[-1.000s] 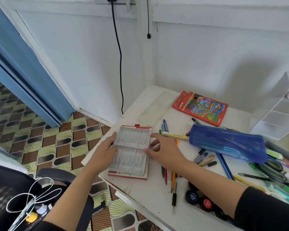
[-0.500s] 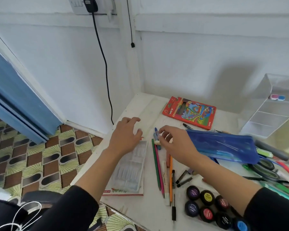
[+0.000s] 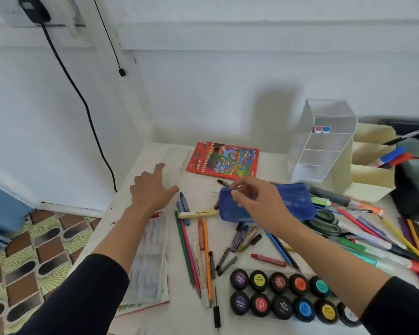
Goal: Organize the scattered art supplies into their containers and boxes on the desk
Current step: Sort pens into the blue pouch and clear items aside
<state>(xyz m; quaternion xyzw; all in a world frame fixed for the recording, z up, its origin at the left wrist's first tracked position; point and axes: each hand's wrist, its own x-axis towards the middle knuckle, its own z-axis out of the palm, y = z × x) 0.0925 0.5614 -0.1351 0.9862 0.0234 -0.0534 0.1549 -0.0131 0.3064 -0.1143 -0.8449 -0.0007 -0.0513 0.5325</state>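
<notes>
Long sleeves of a plain black fabric are being worn on both arms. The left sleeve is being shown at seven o'clock in the view, the right sleeve at four o'clock. Each is being ended by a soft, rounded cuff edge partway along the forearm, and the left hand and the right hand are being left bare.

The white desk carries a red cardboard pencil box, a blue zip pouch and a clear plastic tray. Round black paint pots sit beside loose coloured pencils.
</notes>
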